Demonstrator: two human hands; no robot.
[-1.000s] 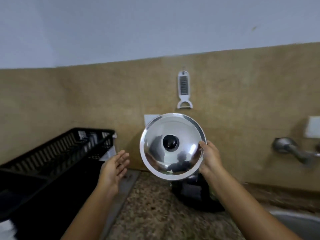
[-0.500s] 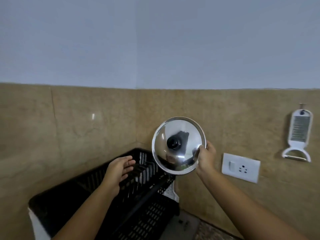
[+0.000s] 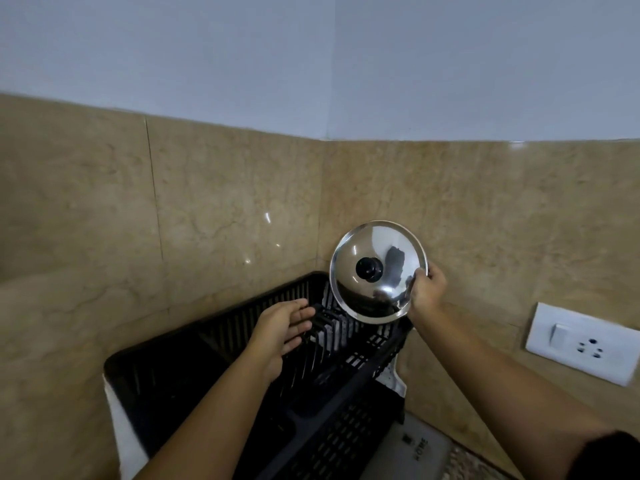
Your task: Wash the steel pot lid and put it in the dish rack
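The shiny steel pot lid point(image 3: 391, 251) with a black knob stands almost upright in the air, its top face toward me. My right hand point(image 3: 426, 291) grips its right rim. The lid hangs just above the far right end of the black plastic dish rack point(image 3: 221, 355), which sits in the wall corner. My left hand point(image 3: 281, 330) hovers open over the rack's upright plate dividers, palm turned right, a short way left of the lid and not touching it.
Tan tiled walls meet in a corner right behind the rack. A white switch and socket plate point(image 3: 583, 342) is fixed to the right wall. A grey drain tray point(image 3: 412, 448) lies on the counter under the rack's right side.
The view has swung left. The lid has come lower toward the rack's far end, still held by my right hand. My left hand stays open over the rack.
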